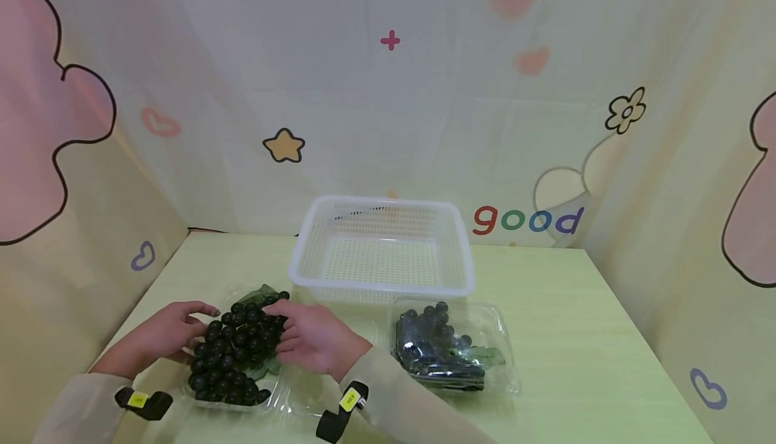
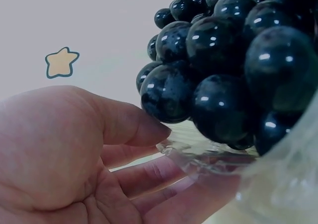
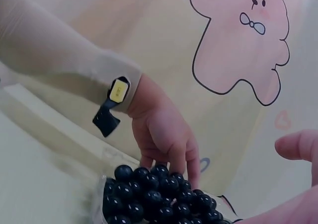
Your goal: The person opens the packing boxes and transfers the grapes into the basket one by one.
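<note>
A bunch of dark grapes with green leaves sits in an open clear plastic box at the front left. My left hand is at the box's left side. In the left wrist view, its thumb meets the plastic rim while the fingers reach beneath, close below the grapes. From the right, my right hand reaches over the bunch, one digit extended across the top grapes. In the right wrist view, its thumb stands apart; the other fingertips are mostly out of frame.
A white perforated plastic basket stands at the back middle of the pale table. Right of my right forearm is a closed clear box holding another dark grape bunch. Printed curtains surround the table's back and sides.
</note>
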Motion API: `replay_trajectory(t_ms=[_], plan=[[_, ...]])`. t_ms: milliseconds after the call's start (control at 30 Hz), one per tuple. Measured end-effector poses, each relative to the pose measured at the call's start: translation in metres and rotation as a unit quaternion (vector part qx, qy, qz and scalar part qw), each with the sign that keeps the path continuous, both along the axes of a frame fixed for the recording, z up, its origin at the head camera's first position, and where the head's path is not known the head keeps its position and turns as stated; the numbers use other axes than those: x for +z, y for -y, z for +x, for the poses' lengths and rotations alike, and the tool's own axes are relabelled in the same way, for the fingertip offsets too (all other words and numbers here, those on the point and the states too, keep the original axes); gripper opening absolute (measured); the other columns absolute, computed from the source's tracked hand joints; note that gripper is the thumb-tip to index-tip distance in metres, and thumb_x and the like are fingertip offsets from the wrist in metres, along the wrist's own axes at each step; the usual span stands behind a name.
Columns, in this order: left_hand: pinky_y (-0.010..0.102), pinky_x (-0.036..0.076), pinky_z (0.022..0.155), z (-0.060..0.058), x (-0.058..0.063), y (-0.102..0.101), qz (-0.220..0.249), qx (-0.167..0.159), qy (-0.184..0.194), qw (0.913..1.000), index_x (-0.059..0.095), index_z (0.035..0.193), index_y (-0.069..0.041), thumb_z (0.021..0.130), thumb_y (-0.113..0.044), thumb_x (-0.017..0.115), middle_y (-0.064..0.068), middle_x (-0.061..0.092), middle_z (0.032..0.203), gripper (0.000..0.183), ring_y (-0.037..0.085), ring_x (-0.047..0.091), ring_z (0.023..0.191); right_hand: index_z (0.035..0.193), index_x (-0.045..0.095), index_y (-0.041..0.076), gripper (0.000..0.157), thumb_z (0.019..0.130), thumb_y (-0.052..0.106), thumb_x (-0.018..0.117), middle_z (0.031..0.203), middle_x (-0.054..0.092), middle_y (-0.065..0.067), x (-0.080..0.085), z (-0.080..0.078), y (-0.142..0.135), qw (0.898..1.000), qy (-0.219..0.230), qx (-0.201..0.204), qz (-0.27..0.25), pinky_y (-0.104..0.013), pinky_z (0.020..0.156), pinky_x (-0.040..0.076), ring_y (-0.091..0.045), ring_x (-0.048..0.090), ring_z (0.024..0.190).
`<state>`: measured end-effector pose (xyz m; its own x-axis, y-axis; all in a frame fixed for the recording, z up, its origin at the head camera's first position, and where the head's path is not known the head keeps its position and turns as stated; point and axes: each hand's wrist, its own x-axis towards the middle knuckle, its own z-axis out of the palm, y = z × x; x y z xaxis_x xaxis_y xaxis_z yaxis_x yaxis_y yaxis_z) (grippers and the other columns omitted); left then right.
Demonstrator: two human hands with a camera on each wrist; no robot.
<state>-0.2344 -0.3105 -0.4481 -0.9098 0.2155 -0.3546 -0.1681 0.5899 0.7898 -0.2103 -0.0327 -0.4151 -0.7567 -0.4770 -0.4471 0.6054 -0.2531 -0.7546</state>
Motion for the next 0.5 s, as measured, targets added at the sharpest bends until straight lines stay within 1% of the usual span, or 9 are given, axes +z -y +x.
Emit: replay_trajectory(t_ms=[33,67,100,167,200,300,400,433,500], plan=[[0.034,0.053,0.057,0.000,0.000,0.000,0.001,-0.002,0.001,1.0000,0.043,0.141,0.013,0.100,-0.002,0.043,0.005,0.058,0.085,0.043,0.015,0.048,0.064,0.154,0.006,-0.020,0.101,0.090,0.019,0.073,0.160,0.000,-0.045,0.001,0.000,0.002,1.000,0.013,0.000,-0.012,-0.065,0.124,0.015,-0.063,0.004,0.149],[0.034,0.053,0.057,-0.001,0.000,0.001,0.001,-0.004,0.002,1.0000,0.043,0.141,0.012,0.101,-0.003,0.044,0.004,0.057,0.084,0.044,0.015,0.048,0.064,0.155,0.003,-0.020,0.102,0.090,0.018,0.073,0.160,-0.002,-0.046,0.001,-0.001,0.005,1.000,0.021,0.000,-0.018,-0.065,0.124,0.012,-0.063,0.002,0.149],[0.034,0.054,0.057,-0.001,0.000,0.001,0.001,-0.001,0.004,1.0000,0.044,0.142,0.012,0.100,-0.004,0.044,0.004,0.055,0.083,0.044,0.015,0.048,0.064,0.155,0.006,-0.020,0.099,0.091,0.019,0.071,0.160,0.003,-0.045,0.001,-0.001,0.007,0.999,0.025,0.007,-0.023,-0.064,0.125,0.012,-0.061,0.005,0.150],[0.034,0.054,0.057,-0.001,0.000,0.003,0.000,-0.003,0.005,1.0000,0.043,0.143,0.011,0.100,-0.005,0.045,0.004,0.051,0.080,0.046,0.016,0.048,0.065,0.154,0.018,-0.018,0.088,0.092,0.019,0.069,0.159,0.018,-0.043,0.000,-0.001,0.011,0.999,0.029,0.022,-0.031,-0.061,0.126,0.015,-0.056,0.017,0.152],[0.034,0.055,0.058,-0.001,0.000,0.003,0.000,-0.004,0.004,1.0000,0.042,0.143,0.011,0.100,-0.005,0.045,0.004,0.049,0.079,0.046,0.016,0.047,0.065,0.152,0.027,-0.016,0.081,0.092,0.020,0.067,0.156,0.029,-0.041,-0.001,0.000,0.013,0.999,0.026,0.028,-0.031,-0.059,0.126,0.018,-0.053,0.026,0.150],[0.035,0.055,0.058,-0.002,0.000,0.003,-0.002,0.001,0.009,1.0000,0.043,0.144,0.010,0.099,-0.006,0.047,0.004,0.049,0.079,0.048,0.016,0.048,0.065,0.139,0.050,-0.008,0.056,0.093,0.021,0.065,0.141,0.055,-0.030,-0.004,0.001,0.019,0.999,0.021,0.033,-0.031,-0.053,0.124,0.030,-0.041,0.049,0.140],[0.036,0.056,0.059,-0.003,0.000,0.003,0.003,0.000,0.011,0.9999,0.044,0.143,0.010,0.099,-0.006,0.047,0.005,0.052,0.082,0.047,0.017,0.050,0.066,0.131,0.057,-0.002,0.046,0.092,0.019,0.066,0.136,0.060,-0.026,-0.008,0.002,0.025,1.000,0.015,0.014,-0.019,-0.053,0.122,0.033,-0.037,0.055,0.135],[0.036,0.057,0.060,-0.003,-0.001,0.003,0.003,0.001,0.011,0.9999,0.045,0.142,0.010,0.099,-0.006,0.047,0.006,0.053,0.083,0.046,0.017,0.051,0.067,0.133,0.056,-0.003,0.048,0.091,0.017,0.067,0.140,0.057,-0.029,-0.009,0.004,0.027,1.000,0.017,0.005,-0.015,-0.055,0.123,0.030,-0.041,0.051,0.138],[0.037,0.058,0.061,-0.003,0.000,0.004,0.005,-0.003,0.009,0.9999,0.046,0.140,0.012,0.099,-0.005,0.046,0.006,0.057,0.088,0.045,0.017,0.054,0.069,0.133,0.055,-0.002,0.049,0.090,0.017,0.067,0.142,0.054,-0.031,-0.012,0.005,0.032,1.000,0.019,0.002,-0.005,-0.057,0.123,0.029,-0.043,0.048,0.140]])
